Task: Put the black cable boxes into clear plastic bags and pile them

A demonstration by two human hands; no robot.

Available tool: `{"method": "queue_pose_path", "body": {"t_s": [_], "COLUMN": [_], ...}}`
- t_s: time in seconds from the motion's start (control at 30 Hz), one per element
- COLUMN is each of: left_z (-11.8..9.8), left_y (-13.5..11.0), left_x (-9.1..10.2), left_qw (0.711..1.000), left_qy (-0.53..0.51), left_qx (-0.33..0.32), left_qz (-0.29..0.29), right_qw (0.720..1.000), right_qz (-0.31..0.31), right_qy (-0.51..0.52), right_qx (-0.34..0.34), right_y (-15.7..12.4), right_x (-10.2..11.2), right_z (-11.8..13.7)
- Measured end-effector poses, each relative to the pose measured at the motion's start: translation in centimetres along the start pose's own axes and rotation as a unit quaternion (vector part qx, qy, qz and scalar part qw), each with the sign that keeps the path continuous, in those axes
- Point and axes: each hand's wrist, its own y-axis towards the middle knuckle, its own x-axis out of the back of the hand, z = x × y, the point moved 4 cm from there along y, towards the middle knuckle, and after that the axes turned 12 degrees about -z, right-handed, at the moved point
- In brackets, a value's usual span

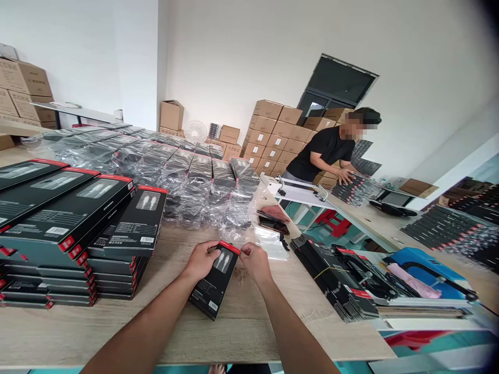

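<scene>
A black cable box (210, 289) with a red top edge and a window showing two white plugs lies tilted over the wooden table (249, 340). My left hand (201, 262) grips its upper left side, thumb on the front. At the box's top right corner, the fingers of my right hand (255, 261) are pinched together; whether they hold the edge or something small is hidden. To the left rises a stack of similar boxes (70, 208), the nearest loose box (136, 221) resting askew on it.
Plastic-wrapped box bundles (187, 176) line the table's back. Right of my hands lie a phone (273, 224), a clear bag (273, 244) and a banded bundle of flat cartons (331, 280). A co-worker (325, 153) handles boxes at another table. Brown cartons (268, 135) stand behind.
</scene>
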Motion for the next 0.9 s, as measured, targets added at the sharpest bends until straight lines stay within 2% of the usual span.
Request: {"method": "queue_pose_path", "body": {"t_s": [0.13,0.27,0.43,0.53,0.63,0.73,0.83,0.9], "left_z": [0.0,-0.2,-1.0,-2.6,-5.3,-7.6,-8.1,-7.0], "left_y": [-0.4,-1.0,-1.9,-2.9,-4.3,-5.5,-6.0,-6.3], "left_x": [-0.1,-0.3,-0.8,-1.2,-1.3,-0.4,0.8,1.4], "left_qw": [1.000,0.999,0.996,0.990,0.982,0.975,0.982,0.990], "left_qy": [0.027,0.039,0.005,-0.041,-0.091,-0.122,-0.103,-0.061], "left_qx": [-0.011,-0.034,-0.062,-0.092,-0.134,-0.158,-0.153,-0.128], "left_qz": [-0.013,-0.016,-0.065,-0.094,-0.093,-0.095,-0.041,0.012], "right_qw": [1.000,0.999,0.996,0.983,0.947,0.930,0.922,0.921], "right_qz": [0.003,-0.036,-0.064,-0.064,-0.054,-0.055,0.015,0.094], "right_qy": [0.004,0.010,0.049,0.170,0.303,0.357,0.385,0.378], "right_qx": [-0.001,0.008,0.047,-0.024,-0.096,-0.071,-0.035,-0.018], "right_y": [-1.3,-1.9,-2.7,-3.1,-3.2,-3.1,-3.4,-4.2], "right_x": [0.3,1.4,2.6,3.0,3.4,4.6,5.3,5.2], "right_z": [0.4,1.4,2.7,3.0,3.9,5.4,6.0,5.7]}}
